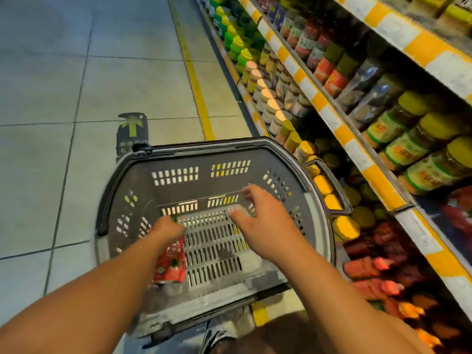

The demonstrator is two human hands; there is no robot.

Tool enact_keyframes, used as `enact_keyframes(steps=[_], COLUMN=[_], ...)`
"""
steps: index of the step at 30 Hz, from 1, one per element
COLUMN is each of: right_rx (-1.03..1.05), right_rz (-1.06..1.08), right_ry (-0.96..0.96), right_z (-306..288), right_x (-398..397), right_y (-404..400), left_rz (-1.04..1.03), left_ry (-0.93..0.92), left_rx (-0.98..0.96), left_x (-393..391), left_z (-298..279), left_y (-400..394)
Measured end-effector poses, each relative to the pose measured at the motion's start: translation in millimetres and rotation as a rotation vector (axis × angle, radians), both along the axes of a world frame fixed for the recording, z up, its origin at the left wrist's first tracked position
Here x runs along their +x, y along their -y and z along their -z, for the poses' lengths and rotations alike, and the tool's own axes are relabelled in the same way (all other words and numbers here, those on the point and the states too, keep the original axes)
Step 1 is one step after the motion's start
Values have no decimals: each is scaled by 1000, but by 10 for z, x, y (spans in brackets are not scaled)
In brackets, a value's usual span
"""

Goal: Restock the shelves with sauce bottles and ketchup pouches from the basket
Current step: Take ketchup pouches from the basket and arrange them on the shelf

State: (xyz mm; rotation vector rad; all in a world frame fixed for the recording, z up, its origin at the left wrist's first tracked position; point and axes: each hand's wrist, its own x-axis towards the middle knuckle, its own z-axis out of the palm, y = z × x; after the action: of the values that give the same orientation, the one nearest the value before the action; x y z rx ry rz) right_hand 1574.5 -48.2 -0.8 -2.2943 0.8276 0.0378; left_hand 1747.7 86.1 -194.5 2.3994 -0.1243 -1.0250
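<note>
- From the head camera I look down into a dark plastic basket (293,159), rounded at the corners, its walls and floor pierced with rows of slots; the rim is smooth and a handle folds down on the shelf side.
- The only thing I can make out inside it is one ketchup pouch (171,261), a flat, glossy red sachet with printed tomatoes and a green spot at its top end, lying along the basket's left wall.
- My left hand (167,229) is down on the upper end of that pouch, its fingers curled round the top; motion blur hides the exact grip.
- My right hand (260,226) hovers over the basket's middle, fingers spread and released, holding nothing.
- The basket sits on a pale tiled floor (51,98) with a yellow line near the shelving.
- To the right, the shelves (329,116) have yellow-and-white striped edges; they carry rows of glass jars with tan, yellow and green lids, and red pouches (367,267) stacked on the lowest level, blurred.
</note>
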Motion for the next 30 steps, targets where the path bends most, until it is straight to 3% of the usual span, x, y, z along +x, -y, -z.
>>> enact_keyframes(steps=[5,9,13,20,30], right_rx=[113,198,280,348,360], right_rz=[-45,-61,-39,-41,-33], right_ry=[-184,-292,-378,-405,-427], right_z=[581,790,929,1061,1094], right_x=[140,72,2,74,132], right_y=[-154,-15,134,205,294], left_rz=[-89,-54,-21,-180,63], left_ry=[-64,-76,-205,-325,-287], left_rx=[82,256,397,366,269], left_x=[-25,-59,-39,-192,-191], left_z=[354,536,1001,1063,927], left_y=[29,34,-8,18,193])
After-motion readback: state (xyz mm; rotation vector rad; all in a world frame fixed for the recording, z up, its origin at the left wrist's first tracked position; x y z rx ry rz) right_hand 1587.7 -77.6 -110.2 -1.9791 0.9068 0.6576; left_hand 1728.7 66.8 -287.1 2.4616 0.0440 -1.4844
